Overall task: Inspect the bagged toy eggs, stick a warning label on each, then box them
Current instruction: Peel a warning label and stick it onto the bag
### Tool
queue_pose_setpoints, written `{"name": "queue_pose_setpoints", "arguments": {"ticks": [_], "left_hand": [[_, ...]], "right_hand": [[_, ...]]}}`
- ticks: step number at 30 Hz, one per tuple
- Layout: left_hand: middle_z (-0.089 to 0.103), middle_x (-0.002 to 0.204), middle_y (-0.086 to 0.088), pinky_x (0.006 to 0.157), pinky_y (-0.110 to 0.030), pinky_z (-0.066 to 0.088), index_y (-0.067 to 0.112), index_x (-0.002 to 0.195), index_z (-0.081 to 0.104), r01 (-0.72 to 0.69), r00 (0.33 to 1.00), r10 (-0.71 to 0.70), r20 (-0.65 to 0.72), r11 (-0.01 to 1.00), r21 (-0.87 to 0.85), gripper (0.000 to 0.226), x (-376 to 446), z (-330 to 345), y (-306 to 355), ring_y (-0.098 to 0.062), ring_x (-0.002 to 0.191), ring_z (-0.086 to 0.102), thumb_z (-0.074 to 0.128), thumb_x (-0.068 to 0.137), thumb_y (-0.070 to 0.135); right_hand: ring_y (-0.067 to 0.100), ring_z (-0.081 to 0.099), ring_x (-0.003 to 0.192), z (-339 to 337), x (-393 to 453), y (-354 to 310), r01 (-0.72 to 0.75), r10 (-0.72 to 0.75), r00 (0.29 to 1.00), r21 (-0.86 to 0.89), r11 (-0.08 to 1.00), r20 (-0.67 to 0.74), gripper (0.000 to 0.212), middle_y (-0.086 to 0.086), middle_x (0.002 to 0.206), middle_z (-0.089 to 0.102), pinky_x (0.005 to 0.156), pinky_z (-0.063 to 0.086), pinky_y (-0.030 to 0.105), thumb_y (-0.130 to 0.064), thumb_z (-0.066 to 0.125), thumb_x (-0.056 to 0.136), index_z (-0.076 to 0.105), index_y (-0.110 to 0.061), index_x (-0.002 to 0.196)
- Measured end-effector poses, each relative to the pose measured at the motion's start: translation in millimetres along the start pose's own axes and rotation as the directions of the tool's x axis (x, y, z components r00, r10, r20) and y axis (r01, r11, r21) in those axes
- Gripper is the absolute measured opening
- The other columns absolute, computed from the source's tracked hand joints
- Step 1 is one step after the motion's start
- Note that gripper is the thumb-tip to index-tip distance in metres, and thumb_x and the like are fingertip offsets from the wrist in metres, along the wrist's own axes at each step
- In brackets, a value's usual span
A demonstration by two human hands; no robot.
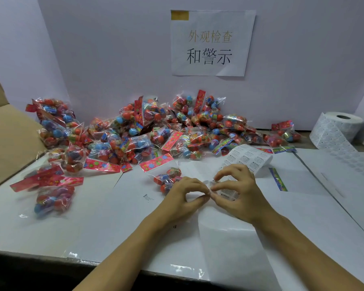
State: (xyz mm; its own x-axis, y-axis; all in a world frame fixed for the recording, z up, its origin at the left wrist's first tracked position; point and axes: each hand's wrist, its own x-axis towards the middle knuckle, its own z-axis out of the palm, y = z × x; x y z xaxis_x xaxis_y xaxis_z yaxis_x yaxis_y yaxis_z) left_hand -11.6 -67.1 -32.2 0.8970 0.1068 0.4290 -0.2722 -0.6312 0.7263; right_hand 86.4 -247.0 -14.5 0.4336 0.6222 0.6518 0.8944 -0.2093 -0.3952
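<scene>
Your bagged toy eggs (156, 131) are mostly red-orange and blue inside clear plastic, under pink flower-patterned header cards (156, 162). Your label strip (248, 158) is white with fine black print.

A packing and inspection station in a small factory or warehouse: a white worktable (51, 223) set against a plain partition wall, a printed Chinese station sign (211, 43) taped up, a heap of bagged toy eggs (156, 131), a roll of warning labels (336, 129), and an open cardboard carton (6, 131) alongside.
</scene>
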Motion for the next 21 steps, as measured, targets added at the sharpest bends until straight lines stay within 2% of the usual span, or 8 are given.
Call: {"name": "queue_pose_setpoints", "arguments": {"ticks": [4,8,16,17,19,21], "left_hand": [[0.075,0.103,-0.001,0.089,-0.05,0.047,0.009,0.099,0.08,-0.023,1.0,0.023,0.02,0.999,0.027,0.009,-1,1,0,-0.025,0.098,0.062,0.075,0.092,0.01],[0.075,0.102,-0.002,0.089,-0.051,0.047,0.01,0.099,0.08,-0.018,1.0,0.017,0.023,1.0,0.016,0.009,-1,1,1,-0.025,0.098,0.061,0.075,0.092,0.011],[0.075,0.102,0.008,0.094,-0.043,0.05,0.016,0.098,0.08,0.013,0.999,-0.013,0.034,1.0,-0.024,0.01,-3,3,-2,-0.011,0.104,0.063,0.075,0.089,0.015],[0.074,0.101,0.01,0.096,-0.045,0.05,0.017,0.098,0.079,0.031,0.999,-0.03,0.04,0.999,-0.025,0.01,-3,3,-2,-0.011,0.104,0.063,0.075,0.089,0.017],[0.072,0.099,0.013,0.097,-0.047,0.048,0.02,0.093,0.077,0.036,0.998,-0.035,0.059,0.999,-0.013,0.008,-3,2,-3,-0.012,0.104,0.061,0.075,0.087,0.025],[0.071,0.098,0.015,0.097,-0.044,0.048,0.024,0.087,0.076,0.019,0.994,-0.021,0.105,1.0,0.022,0.016,-2,0,-1,-0.012,0.105,0.06,0.078,0.083,0.039]], "right_hand": [[0.026,0.053,0.113,0,-1,3,-0.034,0.032,0.999,0.067,0.997,0.043,0.01,-0.006,0.104,0.068,0.092,0.042,0.058,-0.019,0.089,0.075,0.083,-0.018,0.083],[0.024,0.051,0.114,1,0,3,-0.064,0.054,0.995,0.12,0.991,0.08,0.007,-0.009,0.102,0.067,0.097,0.042,0.052,-0.013,0.087,0.078,0.083,-0.017,0.081],[0.02,0.053,0.112,-3,0,0,-0.098,0.088,0.993,0.135,0.986,0.081,0.011,-0.008,0.097,0.069,0.097,0.042,0.034,-0.002,0.084,0.077,0.079,-0.01,0.072],[0.02,0.054,0.109,-4,0,-2,-0.121,0.116,0.992,0.141,0.983,0.047,0.013,-0.006,0.096,0.069,0.095,0.042,0.031,0.0,0.083,0.076,0.078,-0.009,0.07],[0.019,0.057,0.102,-7,4,-2,-0.211,0.233,0.964,0.17,0.963,-0.126,0.017,-0.003,0.091,0.067,0.092,0.044,0.029,0.004,0.081,0.077,0.074,-0.009,0.068],[0.018,0.058,0.095,-14,7,1,-0.317,0.371,0.862,0.204,0.926,-0.347,0.014,-0.004,0.089,0.065,0.093,0.048,0.036,0.003,0.078,0.081,0.074,-0.009,0.074]]}}
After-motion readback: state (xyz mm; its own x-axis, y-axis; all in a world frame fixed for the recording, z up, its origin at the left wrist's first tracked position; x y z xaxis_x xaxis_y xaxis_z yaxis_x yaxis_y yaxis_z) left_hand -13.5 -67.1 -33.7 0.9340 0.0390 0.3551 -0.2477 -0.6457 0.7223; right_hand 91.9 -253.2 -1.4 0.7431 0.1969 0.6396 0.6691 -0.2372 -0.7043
